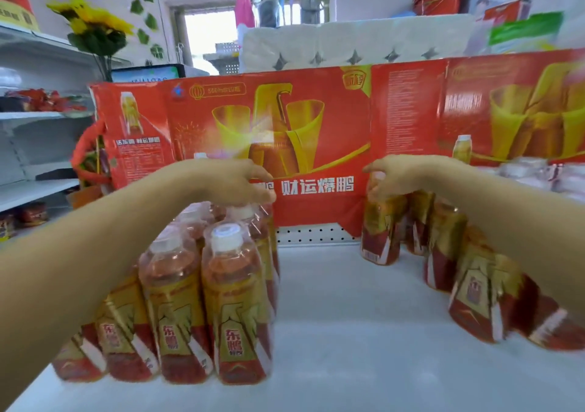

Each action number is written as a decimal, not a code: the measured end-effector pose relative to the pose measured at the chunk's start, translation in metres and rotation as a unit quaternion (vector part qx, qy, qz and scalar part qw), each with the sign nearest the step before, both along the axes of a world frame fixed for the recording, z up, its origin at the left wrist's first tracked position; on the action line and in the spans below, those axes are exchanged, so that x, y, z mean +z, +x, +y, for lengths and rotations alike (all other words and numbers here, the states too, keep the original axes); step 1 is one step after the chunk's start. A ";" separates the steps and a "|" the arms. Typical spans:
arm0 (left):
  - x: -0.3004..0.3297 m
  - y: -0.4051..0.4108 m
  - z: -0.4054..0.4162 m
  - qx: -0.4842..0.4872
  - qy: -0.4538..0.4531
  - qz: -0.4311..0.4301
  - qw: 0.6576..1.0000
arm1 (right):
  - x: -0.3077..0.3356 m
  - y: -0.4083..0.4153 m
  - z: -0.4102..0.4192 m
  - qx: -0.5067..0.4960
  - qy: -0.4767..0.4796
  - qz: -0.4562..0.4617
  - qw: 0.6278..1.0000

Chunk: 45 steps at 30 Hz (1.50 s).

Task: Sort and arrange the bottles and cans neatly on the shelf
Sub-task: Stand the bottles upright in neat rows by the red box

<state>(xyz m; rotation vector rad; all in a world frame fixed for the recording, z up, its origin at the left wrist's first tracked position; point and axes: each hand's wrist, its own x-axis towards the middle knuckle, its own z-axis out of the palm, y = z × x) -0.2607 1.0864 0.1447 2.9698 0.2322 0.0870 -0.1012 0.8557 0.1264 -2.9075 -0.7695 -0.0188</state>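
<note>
Red-and-gold bottles (237, 300) with white caps stand in a tight block at the left of the white shelf (342, 316), and a looser row (449, 253) runs along the right. The left hand (240, 180) hovers over the block's rear caps, fingers loosely curled, holding nothing I can tell. The right hand (392, 174) grips the top of the row's rear bottle (381, 228), before a red carton (285, 145).
</note>
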 end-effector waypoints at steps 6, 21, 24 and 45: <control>-0.007 0.008 -0.010 0.017 0.007 0.021 1.000 | -0.006 0.022 0.004 0.011 -0.023 0.001 1.000; -0.009 0.002 0.008 -0.014 0.013 0.022 1.000 | -0.007 -0.029 0.065 0.185 0.081 0.013 0.979; -0.011 0.003 0.008 -0.012 0.029 0.022 0.999 | -0.009 -0.041 0.081 0.199 0.093 0.015 0.976; 0.007 -0.038 -0.032 -0.097 -0.075 -0.118 0.985 | -0.046 -0.097 0.051 0.095 0.287 -0.084 0.949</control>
